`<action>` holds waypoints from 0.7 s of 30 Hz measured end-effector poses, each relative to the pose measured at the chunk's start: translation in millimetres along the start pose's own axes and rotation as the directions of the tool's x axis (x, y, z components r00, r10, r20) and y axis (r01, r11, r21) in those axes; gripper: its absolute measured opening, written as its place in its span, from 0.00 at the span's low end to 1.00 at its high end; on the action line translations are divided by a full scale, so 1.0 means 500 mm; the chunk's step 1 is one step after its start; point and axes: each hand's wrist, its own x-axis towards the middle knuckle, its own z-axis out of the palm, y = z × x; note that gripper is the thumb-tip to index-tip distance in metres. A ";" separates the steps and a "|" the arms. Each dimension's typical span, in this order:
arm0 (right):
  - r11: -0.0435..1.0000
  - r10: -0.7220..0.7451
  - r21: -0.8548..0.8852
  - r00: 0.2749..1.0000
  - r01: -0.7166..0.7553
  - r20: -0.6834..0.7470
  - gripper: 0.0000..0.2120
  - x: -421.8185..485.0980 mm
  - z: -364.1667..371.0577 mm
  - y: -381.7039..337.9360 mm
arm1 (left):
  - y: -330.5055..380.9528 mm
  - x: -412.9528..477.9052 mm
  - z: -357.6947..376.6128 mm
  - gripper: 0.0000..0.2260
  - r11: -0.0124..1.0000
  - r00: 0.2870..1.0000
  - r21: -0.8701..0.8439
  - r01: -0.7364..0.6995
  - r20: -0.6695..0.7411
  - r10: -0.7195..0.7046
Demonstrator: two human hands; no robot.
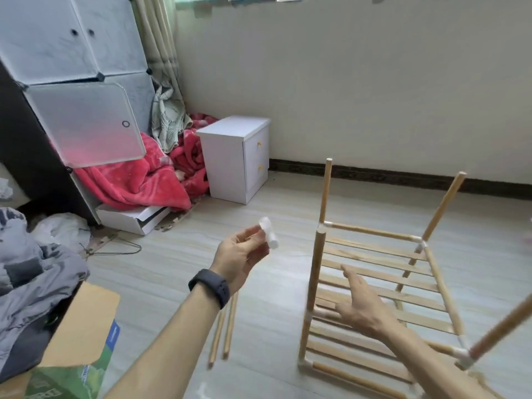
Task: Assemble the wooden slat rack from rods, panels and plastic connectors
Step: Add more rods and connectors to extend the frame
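Observation:
A partly built wooden rack [383,286] stands on the floor at the right, with slat panels between rods and white plastic connectors at its corners. Several upright rods [315,272] rise from those corners with bare top ends. My left hand [241,259] is raised left of the rack and pinches a white plastic connector [269,233] between thumb and fingers. My right hand [361,305] hovers over the slats, fingers stretched out and index pointing, holding nothing. Two loose rods [226,329] lie on the floor under my left forearm.
A cardboard box [77,338] sits at the lower left beside grey clothing [31,280]. A white nightstand [236,156], a red blanket [138,180] and a plastic cube wardrobe [80,82] stand at the back left. The wall runs close behind the rack.

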 end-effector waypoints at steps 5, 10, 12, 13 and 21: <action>0.886 0.009 0.428 0.917 0.177 -0.399 0.19 -0.001 -0.192 -0.099 | 0.114 -0.014 0.217 0.15 0.984 0.970 -0.177 -0.035 0.230 0.076; 0.643 -0.117 0.658 0.900 0.391 -0.421 0.13 -0.045 -0.307 -0.224 | 0.074 -0.043 0.281 0.13 0.966 0.951 -0.258 0.028 0.305 0.054; 0.622 -0.196 0.654 0.894 0.431 -0.403 0.11 -0.067 -0.291 -0.235 | 0.056 -0.054 0.277 0.16 0.968 0.937 -0.246 0.047 0.347 0.043; 0.619 -0.215 0.649 0.890 0.443 -0.403 0.10 -0.075 -0.276 -0.232 | 0.052 -0.058 0.272 0.17 0.973 0.936 -0.226 0.037 0.350 0.046; 0.594 -0.199 0.669 0.887 0.447 -0.417 0.11 -0.083 -0.232 -0.216 | 0.033 -0.072 0.240 0.18 0.997 0.974 -0.069 -0.029 0.224 0.044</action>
